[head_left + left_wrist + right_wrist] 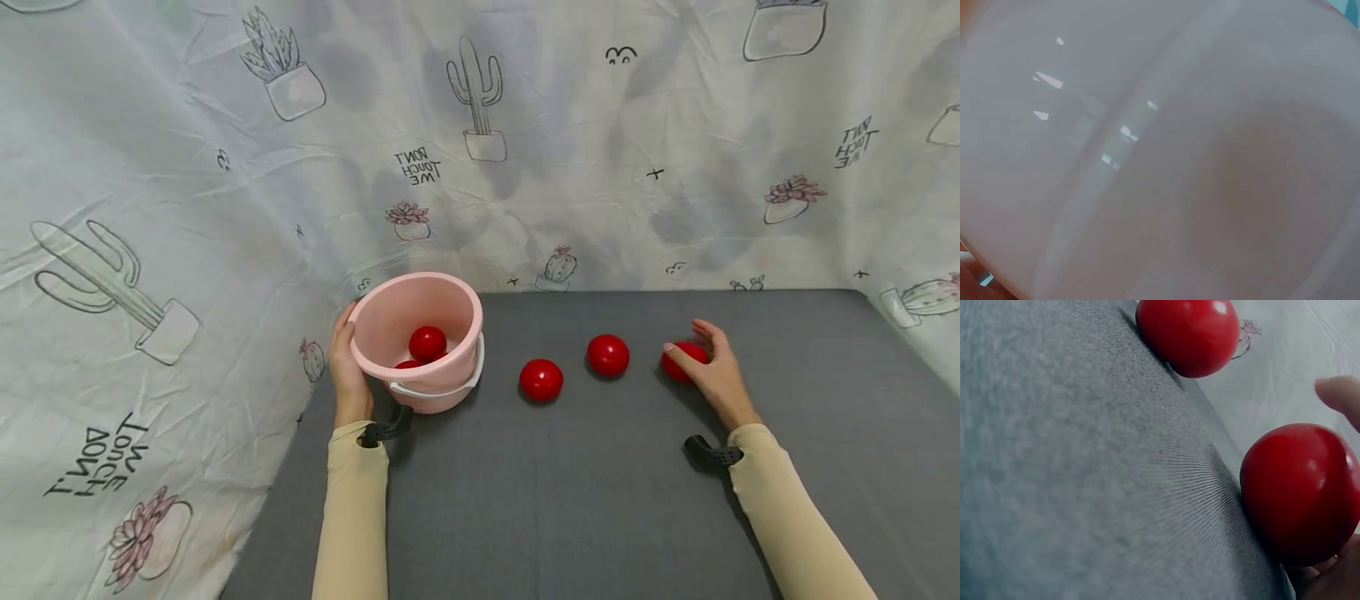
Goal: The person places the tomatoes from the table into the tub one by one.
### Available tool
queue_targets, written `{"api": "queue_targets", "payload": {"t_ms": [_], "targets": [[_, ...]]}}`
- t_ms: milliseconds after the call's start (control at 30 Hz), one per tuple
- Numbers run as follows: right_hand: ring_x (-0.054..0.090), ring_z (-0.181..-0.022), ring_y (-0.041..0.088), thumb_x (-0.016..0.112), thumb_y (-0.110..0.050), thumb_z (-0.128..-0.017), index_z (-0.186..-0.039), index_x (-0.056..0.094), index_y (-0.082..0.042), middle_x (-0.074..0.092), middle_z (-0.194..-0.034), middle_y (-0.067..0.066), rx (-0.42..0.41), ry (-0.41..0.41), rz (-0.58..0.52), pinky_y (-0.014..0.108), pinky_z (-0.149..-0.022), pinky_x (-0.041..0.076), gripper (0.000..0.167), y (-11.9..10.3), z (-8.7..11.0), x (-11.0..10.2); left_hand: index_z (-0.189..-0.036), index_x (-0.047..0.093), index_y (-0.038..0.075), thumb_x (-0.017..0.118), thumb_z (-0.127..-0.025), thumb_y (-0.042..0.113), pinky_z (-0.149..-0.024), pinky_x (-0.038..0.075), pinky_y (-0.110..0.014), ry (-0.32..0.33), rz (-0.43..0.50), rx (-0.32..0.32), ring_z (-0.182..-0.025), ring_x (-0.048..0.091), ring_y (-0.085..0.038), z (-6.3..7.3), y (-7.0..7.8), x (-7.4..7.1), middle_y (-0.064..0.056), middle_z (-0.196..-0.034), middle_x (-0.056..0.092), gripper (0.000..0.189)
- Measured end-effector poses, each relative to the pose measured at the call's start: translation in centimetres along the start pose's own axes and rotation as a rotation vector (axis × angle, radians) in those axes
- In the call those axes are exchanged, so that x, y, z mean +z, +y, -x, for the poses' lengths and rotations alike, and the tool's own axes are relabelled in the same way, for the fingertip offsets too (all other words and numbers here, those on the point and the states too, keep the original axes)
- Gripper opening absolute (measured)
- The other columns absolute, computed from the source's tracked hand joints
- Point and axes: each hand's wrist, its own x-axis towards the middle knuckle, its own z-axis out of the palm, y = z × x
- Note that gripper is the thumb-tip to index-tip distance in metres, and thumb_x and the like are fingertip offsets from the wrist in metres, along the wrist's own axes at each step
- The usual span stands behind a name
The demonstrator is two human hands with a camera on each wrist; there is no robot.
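Head view: we see the left hand (348,367) gripping a smooth, round pink bucket (393,312). At right, the right hand (717,373) arches unclosed around a glossy red ball (1298,494).

Mirrored "DON'T TOUCH ME" lettering (417,167) stands thrice on the cloth (562,200).

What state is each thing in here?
Pink bucket: uncovered
White handle: lowered
Balls inside: at least two showing
Left loose ball: untouched
Middle loose ball: untouched
Right loose ball: resting on grey table
Left hand: holding bucket's side
Right hand: around right ball, not pinching
Cloth backdrop: creased
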Motion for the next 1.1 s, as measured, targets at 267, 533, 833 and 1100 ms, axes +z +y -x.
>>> {"api": "queue_targets", "payload": {"t_ms": [267,533,833,1100], "targets": [[0.035,-0.14,0.046,0.066,-0.046,-0.094,-0.16,0.023,-0.011,0.031,-0.161,0.024,-0.002,-0.045,0.071,0.071,-0.107,0.037,0.086,0.07,0.09,0.13,-0.15,0.049,0.023,0.033,-0.105,0.033,-0.123,0.031,-0.043,0.005,0.01,-0.003,-0.142,0.042,-0.018,0.0,0.02,-0.02,0.003,-0.154,0.048,0.049],[0.037,-0.136,0.049,0.067,-0.044,-0.094,-0.156,0.031,-0.009,0.034,-0.155,0.027,-0.01,-0.074,0.132,0.071,-0.102,0.042,0.08,0.32,0.15,0.09,-0.149,0.05,0.026,0.032,-0.106,0.034,-0.124,0.03,-0.044,0.006,0.007,0.004,-0.143,0.041,-0.018,0.22,0.18,0.1,0.002,-0.154,0.048,0.047],[0.048,-0.125,0.045,0.066,-0.045,-0.095,-0.146,0.046,-0.012,0.045,-0.147,0.026,0.001,-0.055,0.132,0.053,-0.092,0.05,0.064,0.29,0.29,0.1,-0.149,0.05,0.024,0.031,-0.106,0.033,-0.124,0.03,-0.043,0.004,0.022,0.009,-0.143,0.041,-0.018,0.26,0.36,0.09,0.002,-0.154,0.048,0.047],[0.048,-0.122,0.038,0.068,-0.041,-0.095,-0.145,0.047,-0.009,0.047,-0.144,0.024,-0.003,-0.049,0.092,0.025,-0.08,0.048,0.063,0.29,0.3,-0.1,-0.15,0.05,0.023,0.033,-0.106,0.033,-0.124,0.03,-0.042,0.003,0.013,0.002,-0.144,0.04,-0.017,0.09,0.22,0.02,0.003,-0.155,0.047,0.048]]}}
